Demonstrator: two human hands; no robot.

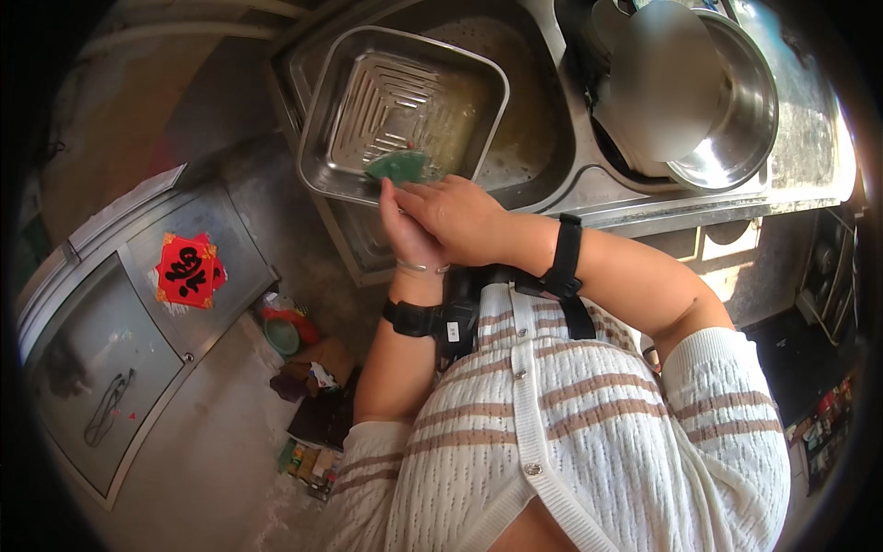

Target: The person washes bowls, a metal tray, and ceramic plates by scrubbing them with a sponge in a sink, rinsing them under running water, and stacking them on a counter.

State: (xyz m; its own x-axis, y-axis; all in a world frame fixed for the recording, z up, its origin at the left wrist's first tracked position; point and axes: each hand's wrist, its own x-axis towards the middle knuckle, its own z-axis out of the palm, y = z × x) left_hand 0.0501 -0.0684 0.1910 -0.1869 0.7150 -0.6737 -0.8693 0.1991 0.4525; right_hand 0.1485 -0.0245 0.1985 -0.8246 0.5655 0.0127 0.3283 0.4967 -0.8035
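Note:
Both my hands meet at the near rim of a rectangular stainless-steel pan (pixel 491 69), which sits tilted over the sink basin. A wet green scouring pad (pixel 400 168) shows at the fingertips of my left hand (pixel 405 231), which appears to grip it. A small reddish tip shows past the pad's far edge. My right hand (pixel 463 217) lies across my left, back upward, its fingers bent over the left palm. Whether it also touches the pad is hidden. Ridged steps line the pan's bottom, with some yellowish liquid at its right side.
Right of the sink (pixel 531 138) stands a round metal basin (pixel 748 131), partly covered by a blurred patch. A metal door (pixel 110 372) with a red paper decoration (pixel 186 270) is at left. Boxes and a green bowl (pixel 281 336) lie on the floor.

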